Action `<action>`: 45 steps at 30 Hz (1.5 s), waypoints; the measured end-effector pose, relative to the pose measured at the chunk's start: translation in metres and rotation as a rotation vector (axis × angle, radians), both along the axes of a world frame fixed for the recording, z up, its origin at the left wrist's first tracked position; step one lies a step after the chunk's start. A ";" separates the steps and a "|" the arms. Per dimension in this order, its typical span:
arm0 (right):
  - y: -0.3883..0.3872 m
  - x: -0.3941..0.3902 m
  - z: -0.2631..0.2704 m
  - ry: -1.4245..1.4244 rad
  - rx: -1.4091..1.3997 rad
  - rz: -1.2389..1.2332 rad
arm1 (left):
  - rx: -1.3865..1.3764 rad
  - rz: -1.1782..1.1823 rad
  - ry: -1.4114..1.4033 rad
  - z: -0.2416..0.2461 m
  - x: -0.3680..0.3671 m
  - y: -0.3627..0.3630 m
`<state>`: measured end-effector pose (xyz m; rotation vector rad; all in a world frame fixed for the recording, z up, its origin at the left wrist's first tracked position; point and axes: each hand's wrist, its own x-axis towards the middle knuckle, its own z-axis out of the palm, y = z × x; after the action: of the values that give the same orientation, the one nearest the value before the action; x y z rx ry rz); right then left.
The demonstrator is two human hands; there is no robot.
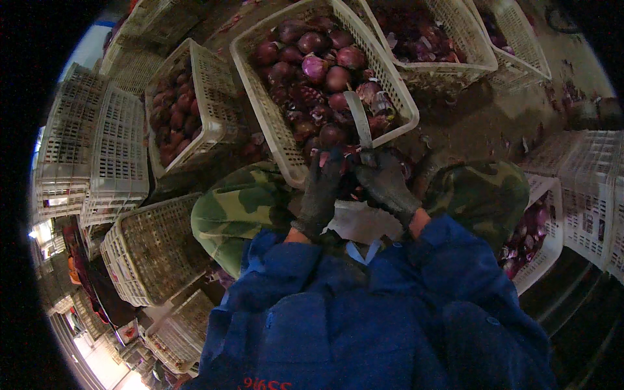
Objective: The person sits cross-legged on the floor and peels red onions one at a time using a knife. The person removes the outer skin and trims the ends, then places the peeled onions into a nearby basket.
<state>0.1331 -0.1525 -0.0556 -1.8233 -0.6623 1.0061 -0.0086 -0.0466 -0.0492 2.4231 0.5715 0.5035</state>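
Note:
Both my hands, in dark gloves, are close together at the near edge of a white plastic crate [287, 163] filled with red onions [314, 68]. My right hand [387, 180] is closed on a knife with a curved metal blade [360, 117], which points away from me over the onions. The fingers of my left hand [321, 187] are bent around something reddish, perhaps an onion, mostly hidden by the glove and shadow. Between my knees, below the hands, lies a pale sheet or bag [368, 222].
A crate of reddish-brown onions [175, 112] stands at the left, beside stacked white crates [114, 151]. More crates with onions or skins [424, 44] stand at the upper right. Another onion crate [531, 234] is by my right knee. Onion skins litter the floor.

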 end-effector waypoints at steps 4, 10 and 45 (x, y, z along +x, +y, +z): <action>0.005 0.000 -0.009 -0.061 0.014 -0.023 | -0.369 0.112 -0.052 -0.022 -0.002 -0.002; 0.003 -0.004 -0.027 -0.017 0.165 -0.113 | -0.551 0.272 -0.204 -0.033 0.005 -0.005; -0.038 -0.047 -0.024 -0.535 -0.050 0.301 | -0.538 0.502 -0.171 -0.057 0.032 -0.006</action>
<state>0.0866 -0.1902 -0.0801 -2.0954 -1.2744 0.7183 0.0238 -0.0529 -0.1065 1.7051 1.0899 0.6529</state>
